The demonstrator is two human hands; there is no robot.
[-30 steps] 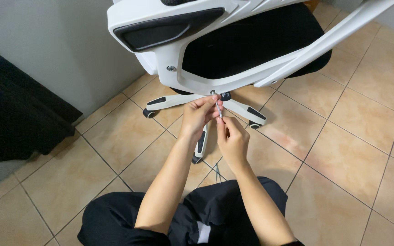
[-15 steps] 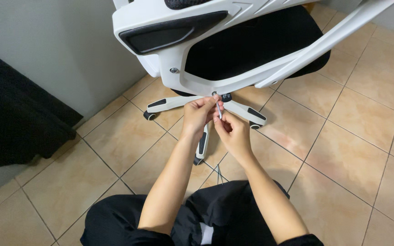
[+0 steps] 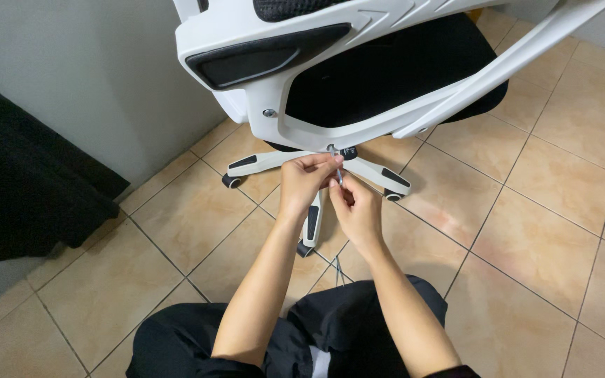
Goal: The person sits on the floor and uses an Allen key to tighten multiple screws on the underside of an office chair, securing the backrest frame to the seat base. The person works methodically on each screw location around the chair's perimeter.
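Fingers (image 3: 320,168) of both hands pinch a thin silvery tool (image 3: 338,173) beneath the white office chair (image 3: 358,112).

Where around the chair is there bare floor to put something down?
Bare tile floor lies to the right of the chair base, out to the frame edge, and to the left between the base and the black cloth. It is crowded under the seat frame, where the left hand and right hand meet over the base legs.

floor: beige tiles (image 3: 540,210) | wall: grey (image 3: 71,63) | left: black cloth (image 3: 22,189)
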